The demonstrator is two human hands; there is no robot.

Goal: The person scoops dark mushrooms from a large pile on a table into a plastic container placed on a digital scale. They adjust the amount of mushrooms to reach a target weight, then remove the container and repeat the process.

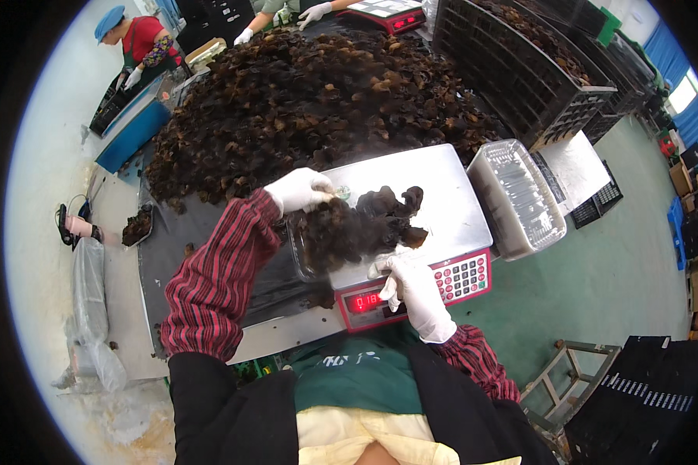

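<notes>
A digital scale with a metal platform (459,203) and a lit red display stands before me. Dark brown wood ear mushrooms (378,226) fill a clear plastic tray (301,256) that overlaps the platform's left side. My left hand (302,189), in a white glove, has its fingertips together at the tray's upper edge, by a small greenish item (342,192); whether it grips something cannot be told. My right hand (416,293), also gloved, is over the scale's front edge, fingers loosely curled and apart, holding nothing visible. Behind the scale a large heap of mushrooms (326,99) covers the table.
Stacked clear trays (520,197) stand right of the scale. Black crates (517,81) with mushrooms are at the upper right. Another filled tray (138,225) lies at left. Gloved hands (315,13) of a co-worker and a second scale (392,16) are across the heap; another person (142,49) stands upper left.
</notes>
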